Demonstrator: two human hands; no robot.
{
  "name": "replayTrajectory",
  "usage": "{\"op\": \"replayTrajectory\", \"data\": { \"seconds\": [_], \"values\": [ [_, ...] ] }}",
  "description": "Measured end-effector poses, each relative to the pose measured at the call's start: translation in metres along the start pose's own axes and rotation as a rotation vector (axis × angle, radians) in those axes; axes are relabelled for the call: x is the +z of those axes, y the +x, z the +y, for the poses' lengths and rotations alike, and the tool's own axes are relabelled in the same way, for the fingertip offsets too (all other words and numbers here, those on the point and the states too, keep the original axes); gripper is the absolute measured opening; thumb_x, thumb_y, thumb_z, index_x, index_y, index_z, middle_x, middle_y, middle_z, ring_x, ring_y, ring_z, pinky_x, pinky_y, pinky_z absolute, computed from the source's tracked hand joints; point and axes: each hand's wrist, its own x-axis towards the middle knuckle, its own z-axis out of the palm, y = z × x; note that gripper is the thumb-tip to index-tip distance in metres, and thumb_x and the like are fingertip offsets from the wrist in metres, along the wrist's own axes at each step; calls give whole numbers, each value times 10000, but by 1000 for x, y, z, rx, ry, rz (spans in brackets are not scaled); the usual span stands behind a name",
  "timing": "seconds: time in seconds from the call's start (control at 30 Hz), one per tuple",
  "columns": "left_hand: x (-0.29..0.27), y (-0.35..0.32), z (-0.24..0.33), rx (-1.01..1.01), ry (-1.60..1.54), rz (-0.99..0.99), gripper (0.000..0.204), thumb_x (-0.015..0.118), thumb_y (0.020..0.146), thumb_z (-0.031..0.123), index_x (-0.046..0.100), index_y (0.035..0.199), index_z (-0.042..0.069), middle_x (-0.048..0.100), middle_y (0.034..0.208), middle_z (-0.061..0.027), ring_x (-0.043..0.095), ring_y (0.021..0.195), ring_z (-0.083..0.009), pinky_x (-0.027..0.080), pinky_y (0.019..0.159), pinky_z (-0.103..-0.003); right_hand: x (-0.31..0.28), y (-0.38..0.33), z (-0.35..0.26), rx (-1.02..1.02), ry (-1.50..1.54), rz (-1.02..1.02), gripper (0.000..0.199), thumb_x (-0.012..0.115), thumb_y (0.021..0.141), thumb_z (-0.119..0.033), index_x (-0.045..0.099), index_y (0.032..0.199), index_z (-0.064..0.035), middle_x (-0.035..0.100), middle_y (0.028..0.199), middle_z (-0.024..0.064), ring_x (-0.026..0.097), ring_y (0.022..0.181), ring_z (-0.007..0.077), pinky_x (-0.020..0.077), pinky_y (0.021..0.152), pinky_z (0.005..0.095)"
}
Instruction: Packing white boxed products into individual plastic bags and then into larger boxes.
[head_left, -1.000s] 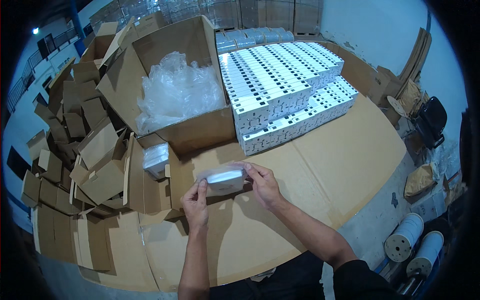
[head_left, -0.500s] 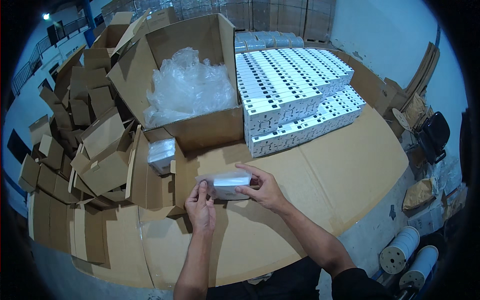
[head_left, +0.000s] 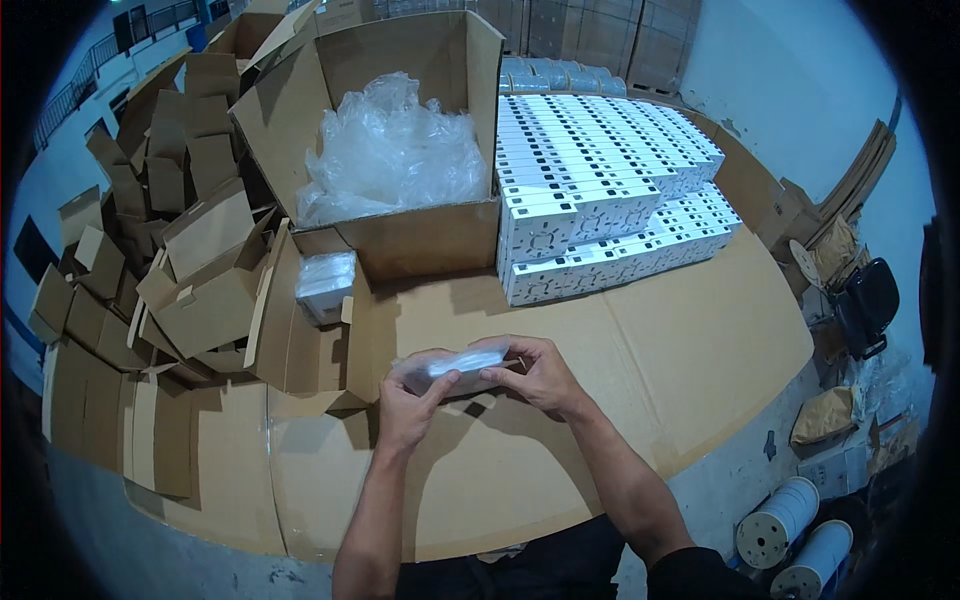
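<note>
Between my two hands is a small white box in a clear plastic bag (head_left: pixel 466 364), held just above the cardboard-covered table. My left hand (head_left: pixel 412 398) grips its left end, thumb on the near side. At the right end, my right hand (head_left: pixel 536 374) pinches it with the thumb in front and the fingers behind. The fingers partly hide the box. Left of my hands stands an open brown carton (head_left: pixel 275 345). Several plastic-wrapped pieces (head_left: pixel 326 287) are stacked in its far part.
A large carton (head_left: pixel 420 240) full of crumpled clear plastic bags (head_left: pixel 395 155) stands behind. Stacked white boxes (head_left: pixel 600 215) with dark markings fill the far right of the table. Empty folded-open cartons (head_left: pixel 200 290) pile up at the left. Cable spools (head_left: pixel 778 522) stand on the floor, lower right.
My left hand has shifted inward and both hands now grip the bagged box from its ends, tilting it. The whole view has shifted slightly.
</note>
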Motion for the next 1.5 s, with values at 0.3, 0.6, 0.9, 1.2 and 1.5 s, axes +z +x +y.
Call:
{"op": "replayTrajectory", "data": {
  "seconds": [0.3,0.6,0.9,1.2,1.5],
  "values": [
    [-11,4,8,-65,-3,-24,146,797,877,103,753,982,11,703,942,-20,621,750,-76,516,636,-231,-14,1,7,-303,-168,24,190,718,891,-29,754,1073,8,724,1114,137,650,1134,237,526,970,351],
    [-5,5,-9,-30,-61,109,149,780,887,81,651,945,37,666,965,-42,641,872,-119,543,795,-299,0,5,17,-279,103,115,167,685,932,-23,567,813,-24,710,1022,134,633,975,156,502,890,314],
    [5,7,-11,-34,-214,160,235,811,885,170,598,869,71,623,833,17,544,762,-54,444,679,-242,5,4,12,-331,352,175,144,687,909,3,630,1041,-6,603,1241,151,577,1088,137,517,936,303],
    [4,7,-10,-28,-206,172,242,803,894,176,587,853,74,615,834,22,528,756,-47,435,672,-238,-12,-2,-2,42,17,-64,345,740,859,21,738,1196,-53,666,1241,112,637,1069,173,586,834,291],
    [16,3,11,327,94,420,215,784,891,124,586,921,44,595,823,-3,562,799,-116,472,770,-293,-8,-4,-2,90,36,13,313,743,889,-21,727,1202,-22,725,1058,99,655,817,100,577,676,216]
  ]
}}
